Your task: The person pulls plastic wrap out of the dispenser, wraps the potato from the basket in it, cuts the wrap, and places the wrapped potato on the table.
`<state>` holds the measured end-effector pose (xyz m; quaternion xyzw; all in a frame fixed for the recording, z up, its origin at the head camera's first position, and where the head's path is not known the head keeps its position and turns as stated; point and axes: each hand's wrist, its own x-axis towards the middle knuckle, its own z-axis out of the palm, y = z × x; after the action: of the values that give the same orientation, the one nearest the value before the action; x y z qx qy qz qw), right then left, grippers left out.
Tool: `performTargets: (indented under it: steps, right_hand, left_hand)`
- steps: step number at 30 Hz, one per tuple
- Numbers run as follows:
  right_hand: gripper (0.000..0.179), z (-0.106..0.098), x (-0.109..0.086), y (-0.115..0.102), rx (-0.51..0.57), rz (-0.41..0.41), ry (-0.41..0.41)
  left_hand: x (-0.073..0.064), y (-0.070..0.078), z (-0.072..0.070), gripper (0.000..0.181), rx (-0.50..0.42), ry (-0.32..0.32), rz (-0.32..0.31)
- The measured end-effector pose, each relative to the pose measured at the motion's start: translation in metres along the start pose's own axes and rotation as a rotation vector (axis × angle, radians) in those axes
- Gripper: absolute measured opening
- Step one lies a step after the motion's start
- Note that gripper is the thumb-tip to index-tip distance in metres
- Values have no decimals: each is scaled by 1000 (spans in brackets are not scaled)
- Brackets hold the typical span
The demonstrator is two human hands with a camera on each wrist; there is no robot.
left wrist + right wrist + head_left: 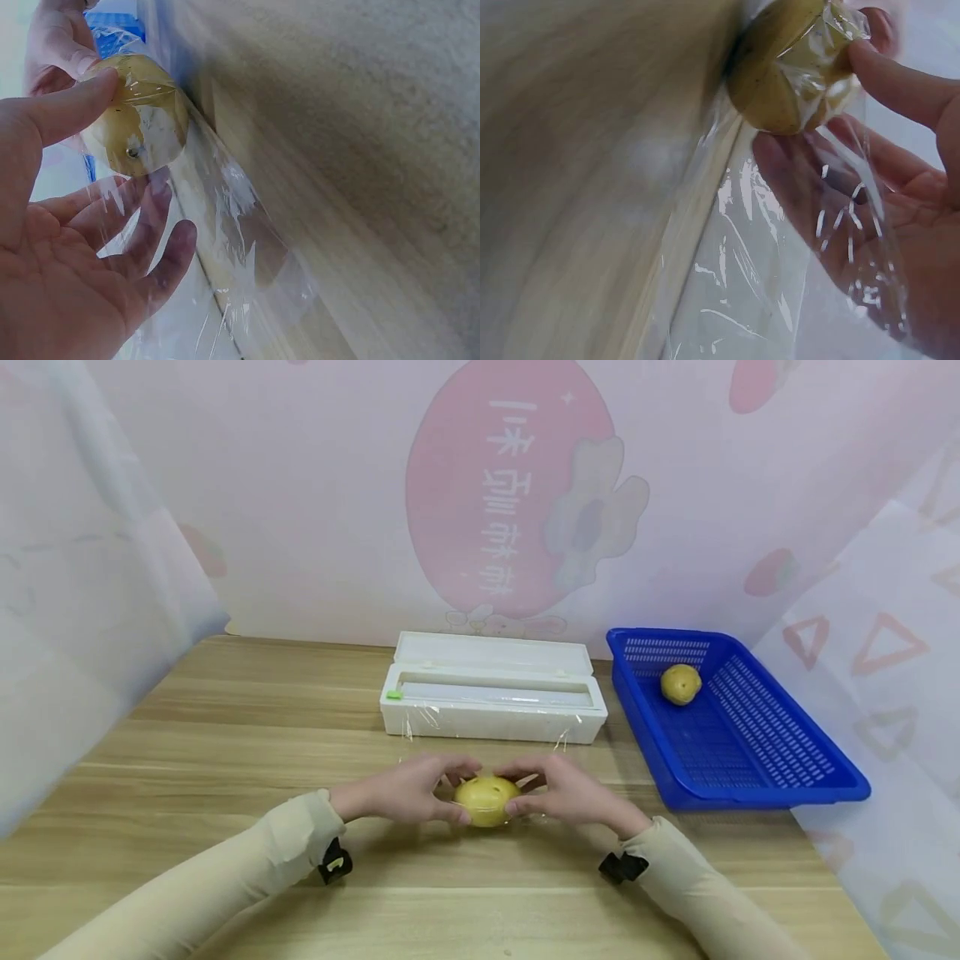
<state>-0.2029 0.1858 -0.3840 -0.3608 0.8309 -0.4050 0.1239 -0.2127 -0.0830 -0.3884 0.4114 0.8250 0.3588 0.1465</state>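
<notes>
A yellow potato [487, 802] lies on the wooden table in front of me, between both hands. My left hand [416, 789] grips its left side, the thumb on the near face and the fingers behind. From the right, my right hand [566, 789] holds it the same way. Clear cling film [232, 187] stretches over the potato and hangs in creases past the left fingers. In the right wrist view, wrinkled film [739, 262] also covers the potato and drapes across the right palm. Beyond the hands stands a white cling film box [487, 724], its lid raised and a roll inside.
At the right stands a blue plastic basket [772, 796] with a second potato [680, 684] in its far left part. A small green piece [393, 695] sits at the box's left end. A printed cloth backdrop [315, 510] rises behind the table [225, 735].
</notes>
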Motion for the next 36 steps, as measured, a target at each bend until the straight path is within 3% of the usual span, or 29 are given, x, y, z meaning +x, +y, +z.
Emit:
performTargets:
  steps: [3, 6, 8, 12, 14, 17, 22, 27, 31, 36]
  right_hand:
    - [44, -2, 4, 2, 38, 27, -15]
    - [40, -3, 7, 4, 56, 45, -21]
    - [38, -4, 8, 5, 52, 55, -20]
    - [36, -6, 9, 9, 51, 75, -21]
    - [36, -7, 10, 10, 58, 80, -24]
    - [35, -8, 12, 12, 69, 80, -26]
    - [35, -7, 14, 14, 87, 92, -30]
    - [34, -7, 13, 17, 99, 102, -36]
    - [34, -7, 13, 18, 118, 113, -39]
    - [35, -8, 14, 17, 122, 114, -48]
  left_hand:
    - [-3, 2, -1, 69, 2, 23, -25]
    - [-8, 8, -4, 72, 77, 90, -7]
    - [-11, 14, -6, 71, 169, 158, 46]
    - [-16, 23, -12, 52, 362, 291, 216]
    - [-18, 25, -13, 42, 437, 320, 286]
    - [-20, 27, -10, 34, 517, 313, 324]
    - [-16, 26, 1, 42, 608, 285, 302]
    - [-6, 26, 9, 55, 636, 285, 256]
    - [1, 27, 10, 64, 615, 259, 190]
    - [7, 21, 6, 62, 514, 225, 113]
